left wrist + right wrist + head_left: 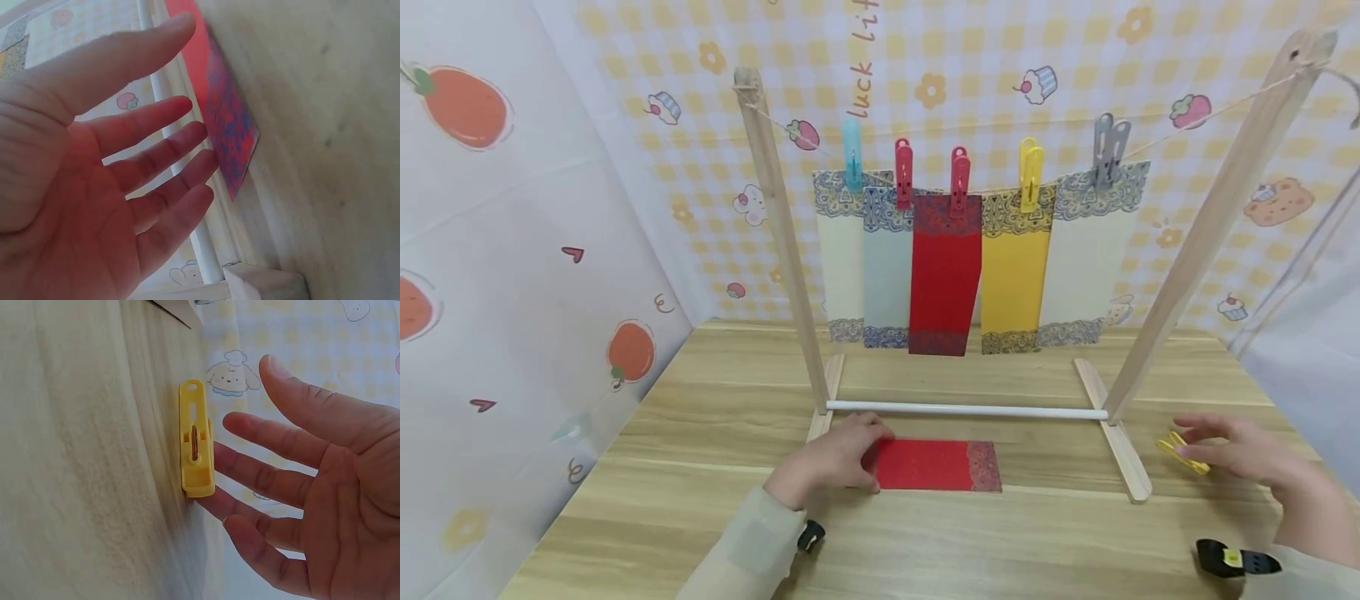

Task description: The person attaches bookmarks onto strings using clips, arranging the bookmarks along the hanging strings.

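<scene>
A red card point(925, 464) with a patterned end lies flat on the table. My left hand point(842, 454) is over its left end, thumb on the near side and fingers on the far side. In the left wrist view those fingers are spread, close to the patterned end of the card point(228, 119); whether they touch it I cannot tell. On the right, a yellow clothespin point(1182, 454) lies on the table. My right hand point(1243, 450) is beside it, and in the right wrist view the thumb stands well apart from the clothespin point(197, 444), nothing pinched.
Beyond my hands stands a wooden rack, its left post point(782, 242) and right post point(1217, 225) joined by a white rod point(966, 409) low down. Several cards, one of them yellow point(1013, 283), hang from its string by clothespins, including a grey one point(1105, 150). The right foot point(1123, 462) juts forward.
</scene>
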Demonstrator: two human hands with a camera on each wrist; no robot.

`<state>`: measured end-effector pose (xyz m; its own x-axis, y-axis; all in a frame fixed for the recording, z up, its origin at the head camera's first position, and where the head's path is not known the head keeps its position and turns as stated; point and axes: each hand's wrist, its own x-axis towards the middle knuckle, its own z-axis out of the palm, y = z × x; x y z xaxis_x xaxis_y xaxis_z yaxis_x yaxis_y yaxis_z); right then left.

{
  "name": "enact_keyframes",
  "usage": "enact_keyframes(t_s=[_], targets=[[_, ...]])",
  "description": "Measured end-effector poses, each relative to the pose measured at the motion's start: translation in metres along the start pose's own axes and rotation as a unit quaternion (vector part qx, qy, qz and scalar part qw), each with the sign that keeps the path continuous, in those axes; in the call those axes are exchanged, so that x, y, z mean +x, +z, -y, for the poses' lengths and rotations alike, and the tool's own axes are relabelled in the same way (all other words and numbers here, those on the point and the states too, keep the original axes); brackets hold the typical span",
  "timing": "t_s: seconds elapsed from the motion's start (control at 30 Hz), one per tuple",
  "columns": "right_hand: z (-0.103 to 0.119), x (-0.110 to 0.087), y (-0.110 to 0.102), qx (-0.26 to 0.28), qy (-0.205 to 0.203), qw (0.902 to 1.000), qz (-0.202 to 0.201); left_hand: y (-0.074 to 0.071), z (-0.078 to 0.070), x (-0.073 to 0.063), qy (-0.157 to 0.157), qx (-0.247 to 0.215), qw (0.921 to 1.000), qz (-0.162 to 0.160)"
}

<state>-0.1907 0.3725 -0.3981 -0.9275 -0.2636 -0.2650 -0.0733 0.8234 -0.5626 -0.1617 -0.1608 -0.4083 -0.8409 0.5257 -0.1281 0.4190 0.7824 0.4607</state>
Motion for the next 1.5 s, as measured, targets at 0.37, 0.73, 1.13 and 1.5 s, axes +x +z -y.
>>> enact_keyframes(t_s=[0.37, 0.73, 1.13, 1.5], targets=[[0.0, 0.007, 0.004, -0.057, -0.026, 0.9978, -0.021, 0.0, -0.005, 0.005, -0.018, -0.008, 0.9995, 0.025], [0.008, 0.009, 0.014, -0.015, -0.028, 0.9995, -0.006, -0.001, -0.012, 0.009, -0.045, -0.025, 0.9969, 0.059], [0.009, 0.008, 0.015, -0.015, -0.043, 0.999, 0.001, -0.002, -0.015, 0.013, -0.074, -0.007, 0.9944, 0.076], [0.007, 0.005, 0.012, -0.025, -0.035, 0.999, -0.012, -0.001, -0.015, 0.016, -0.085, 0.002, 0.9924, 0.089]])
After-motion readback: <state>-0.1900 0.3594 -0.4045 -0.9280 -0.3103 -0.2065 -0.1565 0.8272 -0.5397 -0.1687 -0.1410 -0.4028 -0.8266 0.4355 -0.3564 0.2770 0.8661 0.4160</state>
